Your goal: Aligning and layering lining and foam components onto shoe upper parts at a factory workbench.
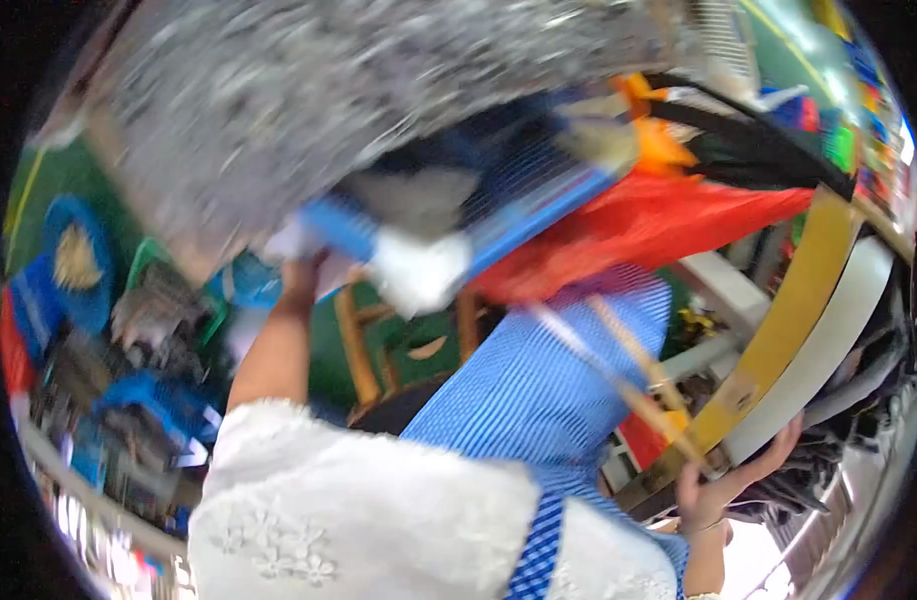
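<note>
Left of centre, the left hand (pixel 307 268) is at the blue tray (pixel 544 218), upper centre; at lower right, the right hand (pixel 717 495) is beside the white board (pixel 819 340). I cannot tell either grip.

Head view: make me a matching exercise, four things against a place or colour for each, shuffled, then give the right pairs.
Column one
1. Right hand
2. Embroidered blouse
3. Apron
4. Sheet next to the blue-rimmed container

Column two
a. Red
b. Beside the lower end of the curved white band
c. Patterned blue
d. White

Right pairs: 1-b, 2-d, 3-c, 4-a
</note>
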`<state>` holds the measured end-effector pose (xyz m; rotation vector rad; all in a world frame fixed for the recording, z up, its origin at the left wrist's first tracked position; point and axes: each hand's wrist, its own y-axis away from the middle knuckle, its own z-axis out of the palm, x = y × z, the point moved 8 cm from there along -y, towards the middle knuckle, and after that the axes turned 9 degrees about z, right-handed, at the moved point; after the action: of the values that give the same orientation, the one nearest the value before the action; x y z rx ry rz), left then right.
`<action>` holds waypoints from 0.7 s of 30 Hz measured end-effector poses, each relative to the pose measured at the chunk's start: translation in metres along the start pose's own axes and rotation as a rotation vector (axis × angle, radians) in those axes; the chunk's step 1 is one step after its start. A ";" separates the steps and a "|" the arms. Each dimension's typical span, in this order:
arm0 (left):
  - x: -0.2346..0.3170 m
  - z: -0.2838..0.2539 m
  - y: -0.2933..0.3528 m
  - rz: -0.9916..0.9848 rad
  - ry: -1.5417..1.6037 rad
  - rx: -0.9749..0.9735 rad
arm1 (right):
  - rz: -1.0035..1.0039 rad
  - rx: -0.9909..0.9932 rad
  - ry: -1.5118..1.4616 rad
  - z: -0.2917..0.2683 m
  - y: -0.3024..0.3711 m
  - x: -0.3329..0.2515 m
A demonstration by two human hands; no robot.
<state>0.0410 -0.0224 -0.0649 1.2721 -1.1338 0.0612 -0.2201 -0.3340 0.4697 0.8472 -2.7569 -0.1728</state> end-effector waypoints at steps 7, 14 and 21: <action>0.059 -0.100 0.165 -0.321 0.436 0.052 | -0.172 0.287 -0.202 -0.032 -0.008 0.004; 0.192 -0.120 0.249 0.064 0.530 -0.152 | -0.184 0.653 -0.151 -0.053 0.038 0.011; 0.390 -0.091 0.372 0.723 0.554 -0.160 | -0.289 0.499 -0.802 -0.070 0.109 0.010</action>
<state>0.0698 -0.0216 0.4812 0.5886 -1.0254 0.7955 -0.2670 -0.2530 0.5595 1.5978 -3.4619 0.1827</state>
